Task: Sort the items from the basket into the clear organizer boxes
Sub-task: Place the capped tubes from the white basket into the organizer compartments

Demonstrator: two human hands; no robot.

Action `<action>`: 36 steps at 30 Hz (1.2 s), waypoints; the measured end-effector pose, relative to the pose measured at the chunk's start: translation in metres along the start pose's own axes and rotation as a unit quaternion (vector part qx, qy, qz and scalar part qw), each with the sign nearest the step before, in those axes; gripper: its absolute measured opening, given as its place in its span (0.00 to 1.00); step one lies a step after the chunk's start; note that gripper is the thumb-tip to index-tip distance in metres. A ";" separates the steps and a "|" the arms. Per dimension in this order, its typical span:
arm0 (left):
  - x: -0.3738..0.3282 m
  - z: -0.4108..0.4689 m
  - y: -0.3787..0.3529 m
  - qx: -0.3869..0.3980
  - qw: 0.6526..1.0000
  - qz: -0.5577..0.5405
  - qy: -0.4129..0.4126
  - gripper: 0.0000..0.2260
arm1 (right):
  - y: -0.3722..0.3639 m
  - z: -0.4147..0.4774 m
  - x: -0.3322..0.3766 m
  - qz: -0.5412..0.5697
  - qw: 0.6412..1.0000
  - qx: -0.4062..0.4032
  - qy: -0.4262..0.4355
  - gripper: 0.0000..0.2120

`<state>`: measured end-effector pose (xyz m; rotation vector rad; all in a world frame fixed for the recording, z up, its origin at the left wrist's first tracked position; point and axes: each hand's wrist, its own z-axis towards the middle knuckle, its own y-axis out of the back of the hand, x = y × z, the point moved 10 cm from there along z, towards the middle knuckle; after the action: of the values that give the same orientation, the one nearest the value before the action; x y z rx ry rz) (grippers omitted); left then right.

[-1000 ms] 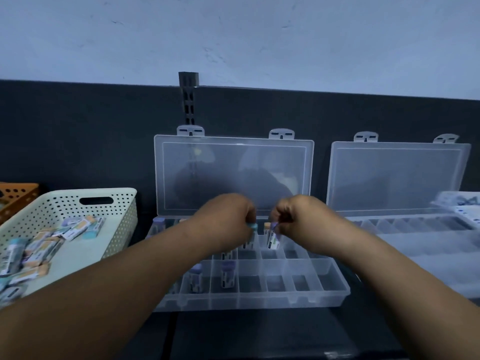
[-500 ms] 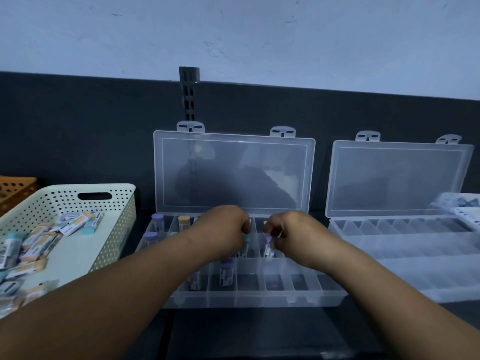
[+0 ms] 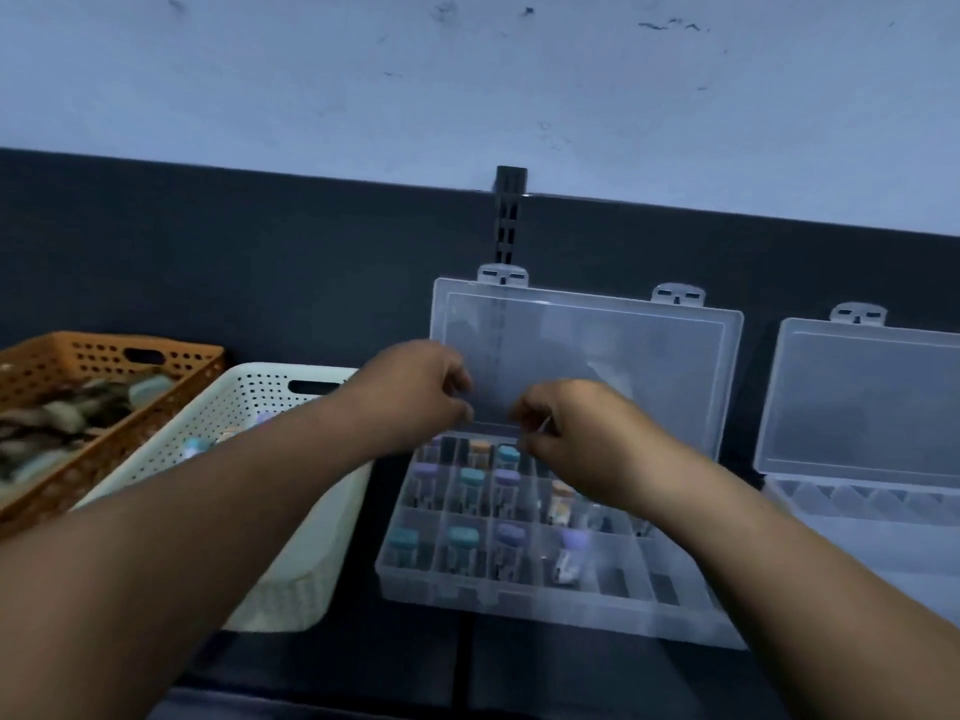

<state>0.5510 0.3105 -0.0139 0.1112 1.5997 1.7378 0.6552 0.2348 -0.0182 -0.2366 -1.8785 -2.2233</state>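
Left hand [image 3: 415, 397] and right hand [image 3: 571, 433], fingers curled, over the back row of the open organizer box [image 3: 519, 605] (what either holds, if anything, cannot be told).
Capped tubes [image 3: 470, 480] stand in its left compartments; white basket [image 3: 249, 392] just left, orange basket [image 3: 104, 356] beyond.

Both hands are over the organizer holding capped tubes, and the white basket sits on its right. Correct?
No. The head view shows the white basket left of the organizer; the left hand and right hand are indeed over it.
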 end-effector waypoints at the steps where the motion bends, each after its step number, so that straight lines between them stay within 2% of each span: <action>1: 0.017 -0.004 0.010 -0.004 1.000 0.005 0.014 0.08 | -0.005 0.006 0.014 0.008 1.000 0.004 0.009 0.11; 7: 0.118 -0.032 0.051 -0.002 0.995 0.031 0.091 0.06 | -0.044 0.042 0.097 0.011 0.997 0.040 0.068 0.12; 9: 0.147 -0.039 0.053 0.031 0.992 0.057 0.108 0.07 | -0.059 0.054 0.123 0.002 0.996 0.048 0.077 0.14; 12: 0.179 -0.050 0.041 0.122 0.981 0.087 0.121 0.11 | -0.089 0.065 0.158 -0.002 0.993 0.085 0.086 0.17; 16: 0.193 -0.064 0.018 0.224 0.967 0.108 0.064 0.14 | -0.144 0.061 0.199 -0.006 0.975 0.199 0.103 0.21; 19: 0.191 -0.070 0.012 0.242 0.965 0.100 0.018 0.15 | -0.173 0.058 0.211 -0.047 0.958 0.266 0.100 0.19; 24: 0.188 -0.074 0.010 0.253 0.962 0.103 -0.025 0.16 | -0.185 0.059 0.209 -0.089 0.947 0.301 0.073 0.12; 27: 0.185 -0.078 0.002 0.284 0.948 0.133 -0.046 0.07 | -0.176 0.067 0.199 -0.057 0.961 0.267 0.033 0.11; 28: 0.184 -0.079 -0.001 0.295 0.943 0.143 -0.051 0.07 | -0.172 0.071 0.194 -0.051 0.969 0.243 0.020 0.09; 30: 0.184 -0.082 -0.008 0.317 0.935 0.151 -0.049 0.11 | -0.165 0.075 0.182 -0.031 0.979 0.201 -0.013 0.08; 36: 0.183 -0.082 -0.022 0.325 0.933 0.149 -0.029 0.18 | -0.141 0.077 0.165 0.108 0.983 0.118 -0.090 0.16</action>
<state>0.3873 0.3460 -0.1270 0.7511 2.1393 1.3196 0.4571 0.3226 -0.0957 -0.5859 -2.0748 -1.8729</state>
